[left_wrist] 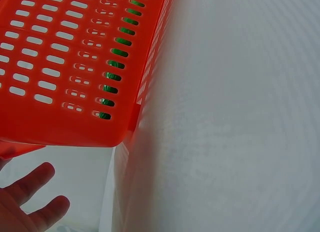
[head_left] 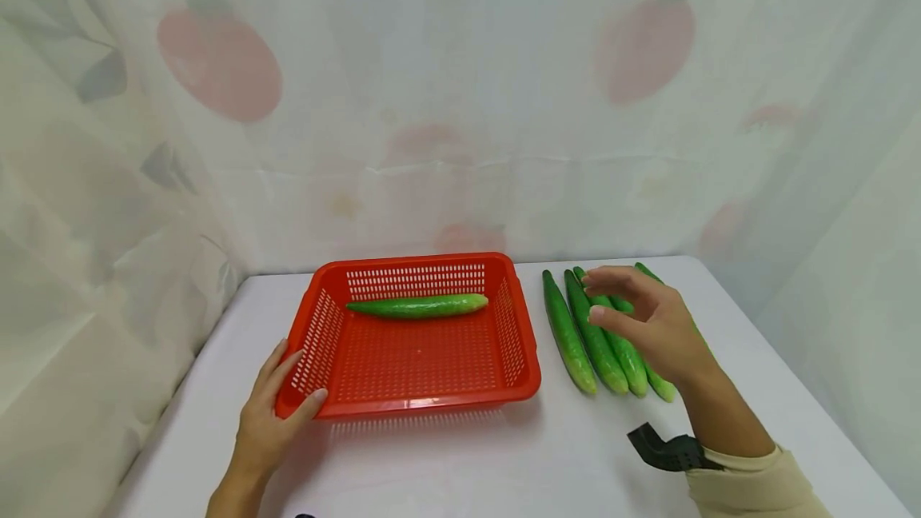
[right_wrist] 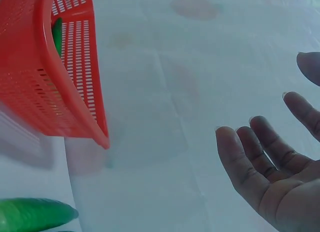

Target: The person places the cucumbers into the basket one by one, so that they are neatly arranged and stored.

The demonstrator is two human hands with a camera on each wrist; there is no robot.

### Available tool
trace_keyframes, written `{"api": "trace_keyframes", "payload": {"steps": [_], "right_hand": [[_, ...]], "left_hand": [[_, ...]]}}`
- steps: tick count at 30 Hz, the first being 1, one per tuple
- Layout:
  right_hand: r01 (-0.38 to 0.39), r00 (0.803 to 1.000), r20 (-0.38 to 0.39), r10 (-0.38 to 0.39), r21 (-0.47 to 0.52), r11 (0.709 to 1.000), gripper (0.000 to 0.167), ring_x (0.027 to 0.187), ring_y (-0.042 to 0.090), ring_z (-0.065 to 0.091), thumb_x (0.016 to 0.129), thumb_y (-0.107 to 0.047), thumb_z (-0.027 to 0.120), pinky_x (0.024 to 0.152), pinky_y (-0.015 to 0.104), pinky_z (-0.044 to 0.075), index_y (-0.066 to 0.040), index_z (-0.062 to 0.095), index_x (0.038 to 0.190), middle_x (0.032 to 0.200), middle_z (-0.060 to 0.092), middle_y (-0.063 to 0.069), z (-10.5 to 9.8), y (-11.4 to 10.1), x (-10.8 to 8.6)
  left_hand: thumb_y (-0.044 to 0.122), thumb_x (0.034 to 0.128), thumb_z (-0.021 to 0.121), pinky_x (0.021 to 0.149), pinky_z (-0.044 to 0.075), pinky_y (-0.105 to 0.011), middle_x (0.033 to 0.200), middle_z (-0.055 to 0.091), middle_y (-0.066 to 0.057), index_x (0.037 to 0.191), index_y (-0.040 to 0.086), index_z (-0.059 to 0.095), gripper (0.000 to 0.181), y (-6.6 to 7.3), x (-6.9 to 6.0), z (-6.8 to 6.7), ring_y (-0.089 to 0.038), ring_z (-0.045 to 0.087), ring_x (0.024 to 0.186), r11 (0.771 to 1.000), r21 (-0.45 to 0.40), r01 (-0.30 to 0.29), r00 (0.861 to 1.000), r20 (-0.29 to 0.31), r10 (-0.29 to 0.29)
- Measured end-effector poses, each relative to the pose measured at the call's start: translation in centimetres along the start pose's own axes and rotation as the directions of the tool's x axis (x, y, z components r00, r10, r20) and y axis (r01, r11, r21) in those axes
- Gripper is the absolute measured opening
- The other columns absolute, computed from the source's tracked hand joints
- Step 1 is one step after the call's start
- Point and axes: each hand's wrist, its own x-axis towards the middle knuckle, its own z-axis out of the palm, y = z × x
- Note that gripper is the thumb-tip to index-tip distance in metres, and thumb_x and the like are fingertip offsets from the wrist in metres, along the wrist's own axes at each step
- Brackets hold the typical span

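Observation:
A red plastic basket (head_left: 417, 404) holds one green cucumber (head_left: 420, 307), which lies crosswise near its back wall. My left hand (head_left: 265, 422) grips the basket's near left corner, thumb over the front rim and fingers at the left side; two of its fingers (left_wrist: 37, 192) show apart from the basket in the left wrist view. To the basket's right, several cucumbers (head_left: 572, 334) lie side by side. Over them is my right hand (head_left: 658, 326), with bent, spread fingers and nothing held; the right wrist view shows its palm (right_wrist: 285, 192) and the tip of one cucumber (right_wrist: 35, 213).
The white table (head_left: 460, 470) carries the basket and cucumbers. Pale sheets with faded fruit prints hang behind it (head_left: 460, 102) and at both sides. A dark strap (head_left: 669, 452) is round my right wrist, and a small dark object (head_left: 305, 516) shows at the bottom edge.

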Motion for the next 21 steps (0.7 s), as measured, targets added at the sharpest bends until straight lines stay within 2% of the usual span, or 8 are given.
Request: {"api": "trace_keyframes", "payload": {"steps": [5, 13, 17, 21], "right_hand": [[0.042, 0.999, -0.022, -0.042, 0.031, 0.999, 0.041, 0.112, 0.026, 0.053, 0.087, 0.014, 0.06, 0.084, 0.026, 0.05, 0.007, 0.053, 0.127, 0.122, 0.057, 0.015, -1.1, 0.1, -0.8], [0.124, 0.988, -0.099, -0.117, 0.06, 0.99, 0.044, 0.112, 0.026, 0.053, 0.084, 0.022, 0.055, 0.085, 0.024, 0.049, 0.014, 0.049, 0.127, 0.126, 0.053, 0.02, -2.8, 0.4, -2.2], [0.174, 0.975, -0.154, -0.159, 0.09, 0.981, 0.044, 0.111, 0.029, 0.052, 0.082, 0.026, 0.054, 0.083, 0.024, 0.049, 0.018, 0.048, 0.125, 0.124, 0.053, 0.021, -3.8, 0.9, -3.0], [0.243, 0.95, -0.234, -0.207, 0.141, 0.96, 0.046, 0.111, 0.029, 0.053, 0.079, 0.031, 0.049, 0.085, 0.024, 0.049, 0.022, 0.045, 0.124, 0.122, 0.055, 0.022, -5.1, 1.7, -3.9]], "left_hand": [[0.013, 0.0801, 0.079, 0.094, 0.028, -0.007, 0.154, 0.028, 0.004, 0.14, 0.008, 0.05, 0.067, 0.0, 0.0, 0.0, -0.006, 0.027, 0.135, 1.0, -0.003, -0.002, 1.0, 0.002, 0.002], [0.014, 0.0799, 0.079, 0.093, 0.028, -0.006, 0.153, 0.028, 0.009, 0.14, 0.009, 0.05, 0.067, -0.1, -0.1, 0.0, -0.011, 0.028, 0.136, 1.0, 0.013, 0.007, 1.0, 0.001, -0.007], [0.015, 0.08, 0.079, 0.093, 0.028, -0.006, 0.154, 0.028, 0.008, 0.14, 0.009, 0.05, 0.067, 0.0, -0.1, 0.0, -0.011, 0.028, 0.136, 1.0, 0.015, 0.007, 1.0, 0.0, -0.007], [0.015, 0.0798, 0.08, 0.094, 0.028, -0.006, 0.154, 0.028, 0.008, 0.14, 0.007, 0.051, 0.067, 0.0, 0.0, -0.1, -0.011, 0.027, 0.137, 1.0, 0.019, 0.005, 1.0, 0.0, -0.005]]}}
